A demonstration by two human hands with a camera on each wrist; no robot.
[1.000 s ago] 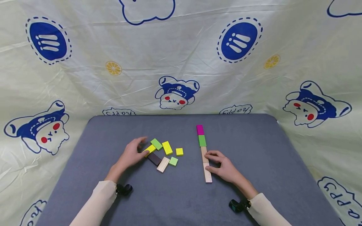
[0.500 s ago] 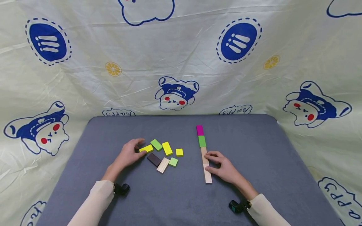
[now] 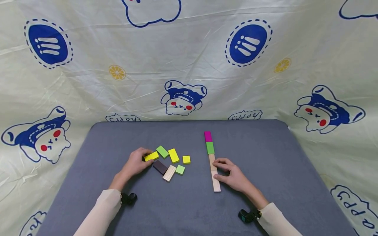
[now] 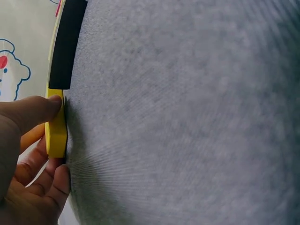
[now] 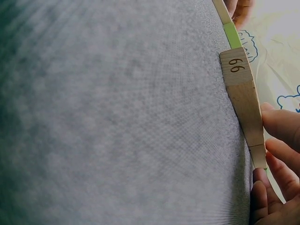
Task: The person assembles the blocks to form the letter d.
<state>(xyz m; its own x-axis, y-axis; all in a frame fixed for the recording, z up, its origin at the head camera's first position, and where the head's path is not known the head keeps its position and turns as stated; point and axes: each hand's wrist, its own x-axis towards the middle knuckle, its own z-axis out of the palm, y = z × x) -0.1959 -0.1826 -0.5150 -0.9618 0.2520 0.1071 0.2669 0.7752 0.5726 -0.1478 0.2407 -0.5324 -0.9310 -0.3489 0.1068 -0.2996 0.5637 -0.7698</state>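
Note:
My left hand [image 3: 136, 164] pinches a yellow block [image 3: 152, 156] at the left of a loose group of blocks. In the left wrist view, the thumb lies on this block's near side, with the other fingers at its far side, and a dark block [image 4: 66, 47] is beyond it. At the right, my right hand [image 3: 234, 175] rests beside a straight row of blocks, thumb and fingertips touching its right side. From the far end the row has a magenta block [image 3: 208, 136], a green block [image 3: 210, 147] and two wooden blocks [image 3: 216, 184]. The nearest has a printed number [image 5: 236, 65].
Near the left hand lie a green block [image 3: 162, 151], another yellow block [image 3: 173, 155], a small yellow block [image 3: 186, 159], a light green block [image 3: 180, 169] and a pale wooden block [image 3: 169, 173]. All are on a grey table [image 3: 177, 209] before a printed curtain [image 3: 147, 49].
My left hand has pulled the yellow block leftward, away from the green and dark blocks; its fingers have since closed in on it. The right hand has stayed by the row.

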